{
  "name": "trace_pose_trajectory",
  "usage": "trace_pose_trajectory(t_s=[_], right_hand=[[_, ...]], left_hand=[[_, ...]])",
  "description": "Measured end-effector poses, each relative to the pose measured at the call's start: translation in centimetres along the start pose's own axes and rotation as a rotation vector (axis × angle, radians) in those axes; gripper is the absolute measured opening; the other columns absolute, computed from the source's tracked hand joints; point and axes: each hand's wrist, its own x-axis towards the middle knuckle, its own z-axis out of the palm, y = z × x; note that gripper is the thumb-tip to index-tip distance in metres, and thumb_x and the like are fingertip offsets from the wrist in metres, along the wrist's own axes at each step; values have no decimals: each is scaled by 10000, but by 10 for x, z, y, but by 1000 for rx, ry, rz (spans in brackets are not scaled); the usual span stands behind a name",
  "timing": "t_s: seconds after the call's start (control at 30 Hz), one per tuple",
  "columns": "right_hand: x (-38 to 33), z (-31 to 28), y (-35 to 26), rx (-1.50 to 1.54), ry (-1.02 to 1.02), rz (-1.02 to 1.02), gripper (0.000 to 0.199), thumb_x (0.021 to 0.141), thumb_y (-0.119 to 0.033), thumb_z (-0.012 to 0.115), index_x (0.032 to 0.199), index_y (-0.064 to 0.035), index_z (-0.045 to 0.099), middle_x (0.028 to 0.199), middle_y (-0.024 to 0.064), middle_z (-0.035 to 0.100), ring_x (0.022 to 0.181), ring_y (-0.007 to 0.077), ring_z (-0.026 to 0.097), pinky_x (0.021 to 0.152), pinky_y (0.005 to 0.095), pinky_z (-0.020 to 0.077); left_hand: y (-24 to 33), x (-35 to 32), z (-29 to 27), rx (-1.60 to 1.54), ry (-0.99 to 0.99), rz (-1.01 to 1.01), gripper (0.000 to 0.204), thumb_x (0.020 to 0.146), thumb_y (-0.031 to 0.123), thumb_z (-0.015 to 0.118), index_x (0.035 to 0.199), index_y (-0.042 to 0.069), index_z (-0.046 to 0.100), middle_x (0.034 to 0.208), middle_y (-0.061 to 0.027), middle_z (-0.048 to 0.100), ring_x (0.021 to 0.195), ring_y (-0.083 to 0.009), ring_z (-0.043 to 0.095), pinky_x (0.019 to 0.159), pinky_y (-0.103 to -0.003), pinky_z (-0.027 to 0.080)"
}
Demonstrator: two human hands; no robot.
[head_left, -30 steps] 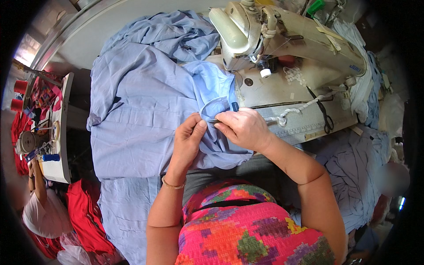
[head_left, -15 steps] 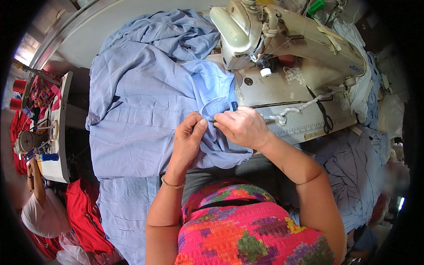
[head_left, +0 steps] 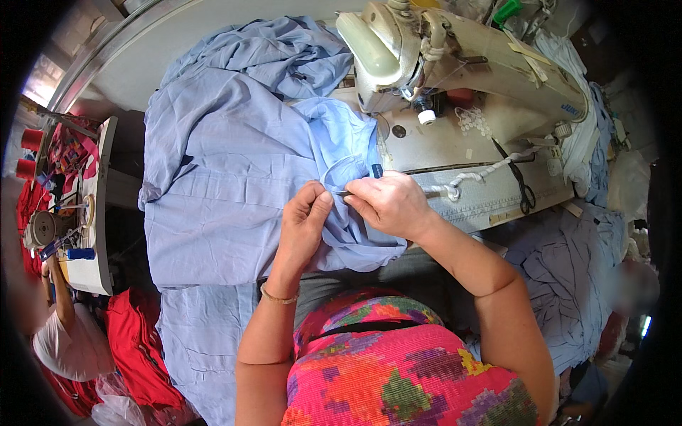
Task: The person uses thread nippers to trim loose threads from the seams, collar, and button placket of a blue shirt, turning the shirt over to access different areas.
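A light-blue garment [head_left: 227,177] spreads over the sewing table and down onto my lap. My left hand [head_left: 304,216] is closed in a pinch on a gathered edge of it, thumb against the bent forefinger. Right beside it, my right hand [head_left: 389,202] is also closed, fingertips nearly touching the left thumb. A thin dark tip [head_left: 342,193] shows between the two hands; the rest is hidden under my right fingers. Just above the hands, a curved band [head_left: 344,170] of the cloth stands up, with a small dark-blue label [head_left: 376,170] next to it.
A sewing machine [head_left: 469,57] stands behind the hands on the right. Black scissors [head_left: 524,186] and a knotted white cord [head_left: 472,175] lie on its bed. More blue cloth [head_left: 561,284] is piled at right. Far left, a person [head_left: 71,341] works by thread spools [head_left: 30,138] and red cloth [head_left: 142,348].
Almost nothing differs. Both hands stay at the same spot on the garment, with only a tiny shift of the fingers. At far left, the other person's arm has moved slightly.
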Motion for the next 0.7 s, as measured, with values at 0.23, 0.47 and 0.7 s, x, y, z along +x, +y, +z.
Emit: trace_pose_trajectory(t_s=[0.23,0.47,0.7], right_hand=[[2,-8,0,-20,-41,6,138,825,-243,602,846,-114,556,633,39,568,548,240,573,551,349,442],[6,-14,-8,-156,-63,-27,144,831,-248,598,808,-125,527,616,23,544,537,211,572,534,329,437],[-1,-4,-4,134,-49,157,153,840,-264,593,855,-112,585,636,90,605,569,296,589,539,391,457]], left_hand=[[-1,0,1,23,-3,35,183,911,61,507,755,5,428,743,-2,379,712,-91,353,659,-224,333],[0,0,2,120,20,107,168,906,47,510,767,-8,434,742,-24,391,693,-109,359,645,-230,341],[4,0,2,130,10,92,165,905,46,514,770,-11,438,742,-27,391,690,-112,361,643,-229,342]])
